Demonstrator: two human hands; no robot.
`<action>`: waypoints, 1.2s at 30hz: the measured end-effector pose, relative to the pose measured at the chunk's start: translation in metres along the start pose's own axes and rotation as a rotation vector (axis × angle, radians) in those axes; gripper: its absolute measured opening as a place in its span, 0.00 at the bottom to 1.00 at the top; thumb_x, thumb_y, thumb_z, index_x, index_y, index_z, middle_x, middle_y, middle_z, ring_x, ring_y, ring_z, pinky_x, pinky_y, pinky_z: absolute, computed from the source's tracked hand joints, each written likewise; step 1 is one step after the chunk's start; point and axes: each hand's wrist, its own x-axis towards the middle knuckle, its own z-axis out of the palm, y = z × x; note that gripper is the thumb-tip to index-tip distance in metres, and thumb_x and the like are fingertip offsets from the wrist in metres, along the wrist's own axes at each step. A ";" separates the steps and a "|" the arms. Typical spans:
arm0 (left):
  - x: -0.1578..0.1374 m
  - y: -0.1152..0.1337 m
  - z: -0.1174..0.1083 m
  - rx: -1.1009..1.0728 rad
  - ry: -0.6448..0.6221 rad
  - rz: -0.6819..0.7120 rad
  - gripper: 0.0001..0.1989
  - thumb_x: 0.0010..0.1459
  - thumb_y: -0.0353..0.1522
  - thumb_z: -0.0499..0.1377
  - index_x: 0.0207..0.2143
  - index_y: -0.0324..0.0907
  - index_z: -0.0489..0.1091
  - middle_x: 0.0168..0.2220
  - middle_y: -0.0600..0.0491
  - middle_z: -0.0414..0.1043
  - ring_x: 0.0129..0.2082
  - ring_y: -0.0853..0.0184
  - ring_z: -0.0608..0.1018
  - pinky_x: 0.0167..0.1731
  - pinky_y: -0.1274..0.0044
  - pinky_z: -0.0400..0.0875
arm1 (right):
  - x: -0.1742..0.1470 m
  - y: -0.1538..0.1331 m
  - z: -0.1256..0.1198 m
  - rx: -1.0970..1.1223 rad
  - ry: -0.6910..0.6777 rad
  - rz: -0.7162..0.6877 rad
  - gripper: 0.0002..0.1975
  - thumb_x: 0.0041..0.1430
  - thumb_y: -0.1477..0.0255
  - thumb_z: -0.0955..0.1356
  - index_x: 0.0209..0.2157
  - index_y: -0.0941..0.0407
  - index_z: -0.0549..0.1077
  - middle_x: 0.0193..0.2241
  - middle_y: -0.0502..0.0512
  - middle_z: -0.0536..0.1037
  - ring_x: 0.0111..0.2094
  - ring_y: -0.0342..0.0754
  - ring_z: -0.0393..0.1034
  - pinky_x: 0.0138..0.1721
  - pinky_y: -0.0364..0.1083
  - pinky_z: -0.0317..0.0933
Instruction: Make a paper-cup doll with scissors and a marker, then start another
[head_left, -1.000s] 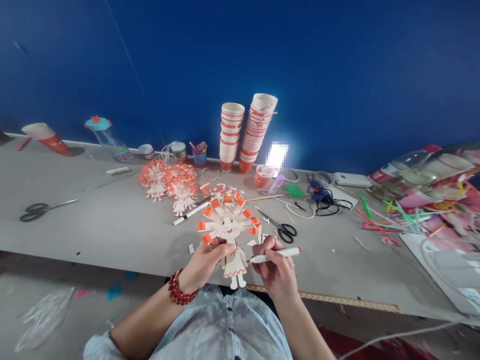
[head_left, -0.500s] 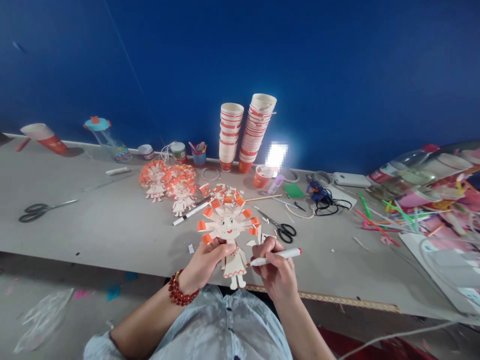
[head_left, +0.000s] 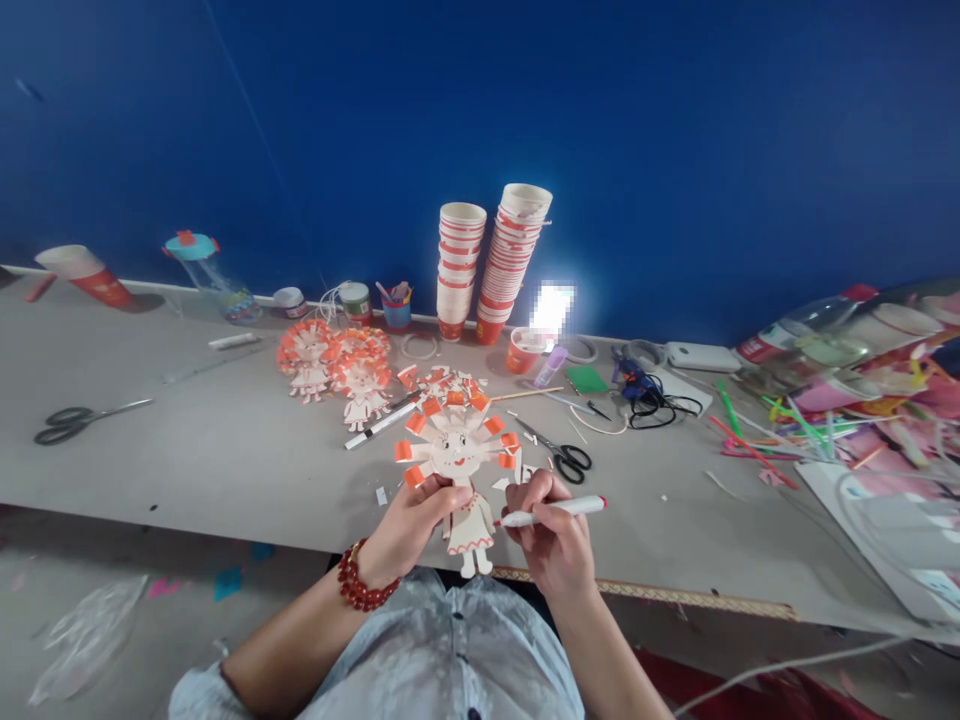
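Note:
Between the thumb and fingers of my left hand [head_left: 416, 515] is a paper doll [head_left: 469, 522], upright, with orange-tipped curled strips round its drawn face and a red zigzag along the dress hem. My right hand [head_left: 550, 528] grips a white felt-tip pen [head_left: 574, 506] with a red end, its red tip close to the dress's right edge; whether it touches I cannot tell. Behind, on the table, stand or lie finished-looking dolls [head_left: 366, 395] with orange hair. Black-handled scissors [head_left: 571, 462] rest just beyond my right hand, among paper scraps.
Two tall paper-cup stacks [head_left: 459, 270] stand against the blue wall. A glue gun [head_left: 637, 385] with a coiled cable lies back right. Straws, bottles and coloured scraps [head_left: 862, 410] pile up at the far right. More scissors [head_left: 71, 423] lie at left, and the table's front edge runs below my hands.
The pen has shifted very slightly right and up in my right hand's grip near the dress. My left hand keeps the doll in place.

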 end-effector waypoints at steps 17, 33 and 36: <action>-0.001 0.004 0.003 0.034 0.040 -0.022 0.15 0.50 0.41 0.64 0.25 0.38 0.69 0.22 0.52 0.72 0.19 0.71 0.69 0.20 0.79 0.61 | -0.001 -0.004 0.000 -0.064 0.012 -0.028 0.05 0.49 0.72 0.69 0.22 0.55 0.72 0.12 0.45 0.63 0.17 0.42 0.51 0.19 0.41 0.45; -0.003 -0.004 -0.005 0.115 0.095 0.058 0.12 0.54 0.38 0.62 0.27 0.38 0.69 0.24 0.55 0.68 0.24 0.71 0.70 0.28 0.77 0.65 | -0.011 -0.011 -0.005 -0.153 0.038 -0.123 0.07 0.53 0.69 0.69 0.24 0.55 0.72 0.13 0.47 0.64 0.18 0.42 0.55 0.20 0.41 0.48; -0.003 -0.008 -0.006 0.120 0.143 0.062 0.13 0.51 0.40 0.65 0.29 0.38 0.72 0.27 0.52 0.72 0.28 0.67 0.73 0.30 0.77 0.67 | -0.016 -0.015 -0.002 -0.258 0.060 -0.196 0.07 0.57 0.68 0.69 0.27 0.54 0.73 0.15 0.48 0.67 0.19 0.43 0.58 0.21 0.42 0.50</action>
